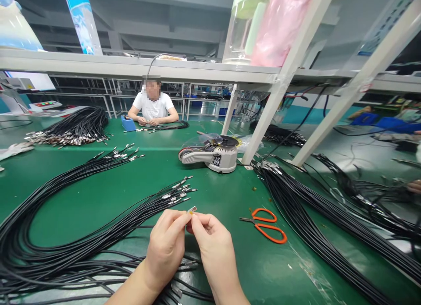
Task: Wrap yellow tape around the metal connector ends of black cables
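Both my hands meet in the lower middle of the head view, over the green table. Between the fingertips of my left hand [166, 241] a small metal cable plug [193, 209] is pinched, its end pointing up and to the right. Thumb and finger of my right hand [212, 237] close on the same plug, where a bit of yellow, tape-like material shows. Fingers hide the plug's rear. Just left and behind lies a bundle of black cables [131, 217] with metal plug ends. More black cables [125, 270] pass beneath my left wrist.
Orange-handled scissors [269, 226] lie right of my hands. A grey tape dispenser [222, 160] stands farther back, near a white shelf post [263, 99]. Long cable bundles [315, 208] run along the right. Across the table [154, 158] a person in a white shirt [154, 107] sits handling cables.
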Motion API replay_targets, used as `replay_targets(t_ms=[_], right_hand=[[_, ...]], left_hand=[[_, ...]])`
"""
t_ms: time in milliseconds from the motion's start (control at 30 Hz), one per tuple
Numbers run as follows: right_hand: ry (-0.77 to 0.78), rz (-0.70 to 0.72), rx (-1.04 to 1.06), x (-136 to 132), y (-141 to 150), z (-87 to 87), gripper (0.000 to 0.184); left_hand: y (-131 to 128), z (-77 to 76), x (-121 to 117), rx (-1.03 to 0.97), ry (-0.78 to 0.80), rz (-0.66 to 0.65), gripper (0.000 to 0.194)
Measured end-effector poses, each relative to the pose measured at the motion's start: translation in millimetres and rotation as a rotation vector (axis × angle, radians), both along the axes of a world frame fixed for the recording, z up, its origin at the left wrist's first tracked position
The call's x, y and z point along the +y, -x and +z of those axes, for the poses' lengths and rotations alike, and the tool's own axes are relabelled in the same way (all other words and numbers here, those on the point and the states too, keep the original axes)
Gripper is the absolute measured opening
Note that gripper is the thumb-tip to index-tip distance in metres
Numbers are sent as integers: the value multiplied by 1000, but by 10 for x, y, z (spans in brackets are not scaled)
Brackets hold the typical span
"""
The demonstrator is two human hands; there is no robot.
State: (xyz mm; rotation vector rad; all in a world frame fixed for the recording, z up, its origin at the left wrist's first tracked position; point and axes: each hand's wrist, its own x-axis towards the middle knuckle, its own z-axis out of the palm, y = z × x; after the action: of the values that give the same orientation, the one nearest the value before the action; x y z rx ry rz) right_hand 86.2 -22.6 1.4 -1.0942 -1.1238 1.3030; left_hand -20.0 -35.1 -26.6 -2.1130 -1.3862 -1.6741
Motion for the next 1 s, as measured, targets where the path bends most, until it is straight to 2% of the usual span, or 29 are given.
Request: replay_targets(t_ms=[767,1000], right_hand=[[-12,-8,61,-18,38,-63,24],[-18,-7,59,-20,39,-42,21]], left_hand=[[12,-27,6,-33,9,-1,23],[23,-19,5,3,-17,17,26]])
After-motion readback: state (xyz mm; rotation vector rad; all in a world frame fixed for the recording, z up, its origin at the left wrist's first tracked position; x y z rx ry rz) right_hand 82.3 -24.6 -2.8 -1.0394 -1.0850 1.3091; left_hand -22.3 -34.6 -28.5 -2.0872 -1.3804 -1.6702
